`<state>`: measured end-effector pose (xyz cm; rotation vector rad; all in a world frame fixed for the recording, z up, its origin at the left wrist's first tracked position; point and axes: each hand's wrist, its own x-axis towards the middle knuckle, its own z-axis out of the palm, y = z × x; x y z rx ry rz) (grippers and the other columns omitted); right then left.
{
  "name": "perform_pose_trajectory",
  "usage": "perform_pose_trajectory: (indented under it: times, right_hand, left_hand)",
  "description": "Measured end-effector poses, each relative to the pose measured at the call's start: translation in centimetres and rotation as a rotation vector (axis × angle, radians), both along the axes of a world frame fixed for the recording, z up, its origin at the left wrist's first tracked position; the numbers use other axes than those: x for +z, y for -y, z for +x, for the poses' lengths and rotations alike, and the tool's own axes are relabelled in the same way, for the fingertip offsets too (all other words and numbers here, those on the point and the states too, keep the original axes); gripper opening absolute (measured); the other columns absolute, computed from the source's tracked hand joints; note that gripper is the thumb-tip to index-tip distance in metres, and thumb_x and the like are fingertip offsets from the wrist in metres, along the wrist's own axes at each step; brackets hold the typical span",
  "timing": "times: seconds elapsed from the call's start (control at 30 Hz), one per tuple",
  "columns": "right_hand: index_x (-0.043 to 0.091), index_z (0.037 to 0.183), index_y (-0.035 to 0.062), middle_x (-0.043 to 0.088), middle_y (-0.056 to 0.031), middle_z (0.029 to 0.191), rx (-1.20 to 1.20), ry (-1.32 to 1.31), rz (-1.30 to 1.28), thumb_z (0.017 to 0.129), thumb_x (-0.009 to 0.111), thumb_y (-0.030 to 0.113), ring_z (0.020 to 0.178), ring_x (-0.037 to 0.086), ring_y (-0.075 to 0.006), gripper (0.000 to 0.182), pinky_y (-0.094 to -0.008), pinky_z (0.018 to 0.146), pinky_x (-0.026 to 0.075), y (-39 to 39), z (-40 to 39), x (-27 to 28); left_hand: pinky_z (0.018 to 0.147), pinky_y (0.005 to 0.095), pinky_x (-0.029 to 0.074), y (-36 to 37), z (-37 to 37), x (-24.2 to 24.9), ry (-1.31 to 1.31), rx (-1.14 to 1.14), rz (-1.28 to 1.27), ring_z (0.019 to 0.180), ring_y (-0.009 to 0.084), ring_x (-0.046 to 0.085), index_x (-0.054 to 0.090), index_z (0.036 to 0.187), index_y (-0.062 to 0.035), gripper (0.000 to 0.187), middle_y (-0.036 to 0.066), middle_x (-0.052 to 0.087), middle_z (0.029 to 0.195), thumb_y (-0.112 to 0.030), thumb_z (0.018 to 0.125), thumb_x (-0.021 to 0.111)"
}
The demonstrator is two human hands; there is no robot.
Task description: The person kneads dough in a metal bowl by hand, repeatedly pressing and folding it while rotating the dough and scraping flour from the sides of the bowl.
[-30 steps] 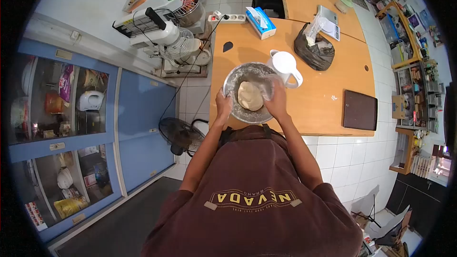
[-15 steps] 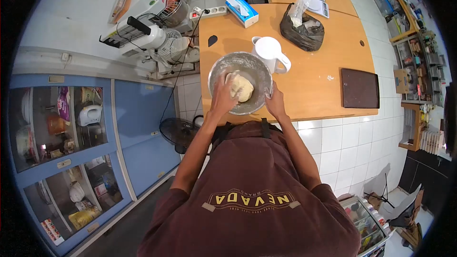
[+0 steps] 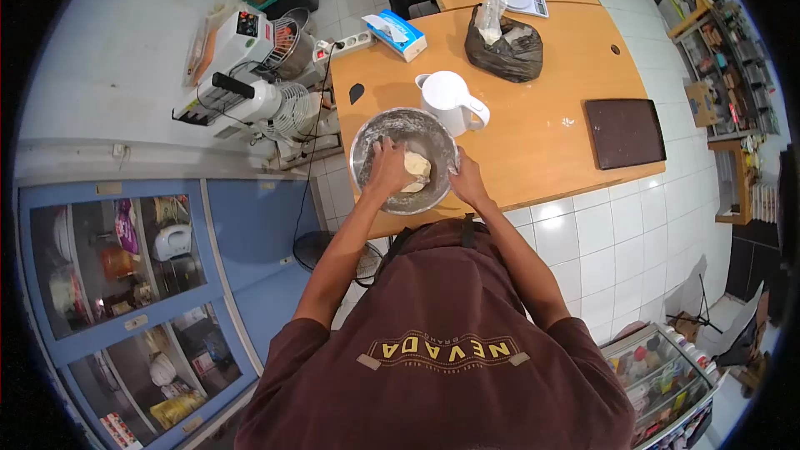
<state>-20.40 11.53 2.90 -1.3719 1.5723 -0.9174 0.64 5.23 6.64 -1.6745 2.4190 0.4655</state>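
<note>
A metal mixing bowl [image 3: 367, 129] with a flour-dusted inner wall sits at the table's near left edge. Inside it lies a lump of pale yellow dough [image 3: 417, 168]. My left hand [image 3: 388, 168] is down in the bowl, fingers bent against the left side of the dough and partly covering it. At the bowl's right rim, my right hand [image 3: 467, 179] grips the edge, with flour on its fingers. A white pitcher [image 3: 448, 98] with a handle stands just behind the bowl, close to its rim.
A black plastic bag [image 3: 508, 54], a blue tissue box [image 3: 400, 36] and a digital scale [image 3: 527, 2] stand farther back on the wooden table [image 3: 542, 129]. A dark baking tray [image 3: 625, 133] lies at the right. A mixer [image 3: 250, 100] is to the left, beyond the table.
My left hand has shifted from on top of the dough towards its left side, and more of it covers the dough's left. My right hand stays on the rim. The camera view has shifted.
</note>
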Motion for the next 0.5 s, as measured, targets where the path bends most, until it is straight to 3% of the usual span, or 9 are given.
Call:
perform_pose_trajectory:
  times: [0.1, 0.2, 0.3, 0.4, 0.5]
  right_hand:
    - [0.052, 0.134, -0.0041, 0.068, -0.0336, 0.111, -0.002, 0.005, 0.006, 0.086, 0.065, 0.005, 0.108, 0.065, -0.0497, 0.050, -0.0522, 0.095, 0.052, 0.0, 0.0, 0.1]
    - [0.052, 0.134, -0.0038, 0.068, -0.0337, 0.110, -0.004, 0.006, 0.004, 0.086, 0.065, 0.006, 0.107, 0.065, -0.0496, 0.050, -0.0523, 0.094, 0.052, -0.2, 0.2, -0.1]
    - [0.053, 0.133, -0.0037, 0.069, -0.0334, 0.109, -0.010, 0.009, 0.058, 0.087, 0.065, 0.007, 0.106, 0.066, -0.0499, 0.049, -0.0522, 0.093, 0.053, -0.5, 0.1, 0.4]
    - [0.052, 0.133, -0.0034, 0.069, -0.0331, 0.108, -0.022, 0.030, 0.093, 0.088, 0.065, 0.009, 0.105, 0.066, -0.0506, 0.048, -0.0517, 0.092, 0.053, -0.8, 0.2, 1.2]
    - [0.053, 0.133, -0.0029, 0.070, -0.0326, 0.108, -0.051, 0.035, 0.114, 0.089, 0.065, 0.009, 0.106, 0.066, -0.0507, 0.048, -0.0510, 0.093, 0.053, -0.9, 0.5, 0.8]
  left_hand:
    - [0.094, 0.0485, 0.054, -0.9, 0.4, -0.4, -0.255, -0.014, -0.160, 0.124, 0.0426, 0.054, 0.059, 0.133, 0.0020, 0.085, 0.025, 0.057, 0.128, -0.036, 0.065, 0.094]
    - [0.092, 0.0490, 0.053, -1.0, -0.8, 3.1, -0.178, 0.210, 0.136, 0.115, 0.0405, 0.060, 0.059, 0.132, 0.0026, 0.081, 0.023, 0.063, 0.115, -0.027, 0.065, 0.093]
    - [0.091, 0.0510, 0.052, -1.7, 0.7, 2.3, -0.352, 0.162, -0.097, 0.111, 0.0405, 0.063, 0.060, 0.128, 0.0017, 0.073, 0.022, 0.064, 0.110, -0.024, 0.067, 0.091]
    - [0.098, 0.0519, 0.051, -1.3, 1.4, 1.4, -0.560, 0.265, -0.151, 0.117, 0.0466, 0.061, 0.051, 0.139, -0.0003, 0.081, 0.029, 0.062, 0.125, -0.023, 0.071, 0.089]
    - [0.100, 0.0520, 0.050, -0.4, 2.0, 1.3, -0.414, 0.131, -0.059, 0.122, 0.0479, 0.058, 0.047, 0.142, 0.0026, 0.084, 0.030, 0.056, 0.134, -0.024, 0.073, 0.087]
